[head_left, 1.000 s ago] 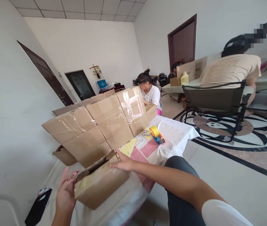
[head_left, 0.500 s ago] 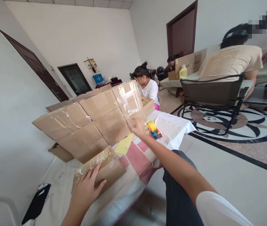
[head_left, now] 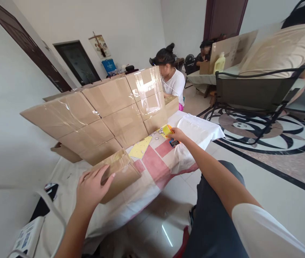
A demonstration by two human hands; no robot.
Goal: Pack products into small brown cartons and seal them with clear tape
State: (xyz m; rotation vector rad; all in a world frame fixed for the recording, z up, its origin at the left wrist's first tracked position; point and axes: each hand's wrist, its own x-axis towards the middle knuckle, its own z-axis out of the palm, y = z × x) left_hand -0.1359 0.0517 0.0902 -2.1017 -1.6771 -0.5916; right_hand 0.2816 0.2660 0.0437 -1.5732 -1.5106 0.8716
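Observation:
My left hand lies over the left end of a small taped cardboard box. Its fingers are stretched out across the top, with the thumb apart near the front edge. My right hand is closed on a tape dispenser carrying a yellow roll, at the right of the table; part of the dispenser is hidden by the fingers. Right behind the small box, a stack of taped cardboard boxes stands in rows.
A patterned cloth covers the table, with a white sheet at its far right. A white, printed object and a black item lie at the left. Across the stack sits a person in white. A chair stands to the right.
My right hand has moved from beside the stack to the tape dispenser and closed on it. My left hand stays on the small box. The view has shifted slightly.

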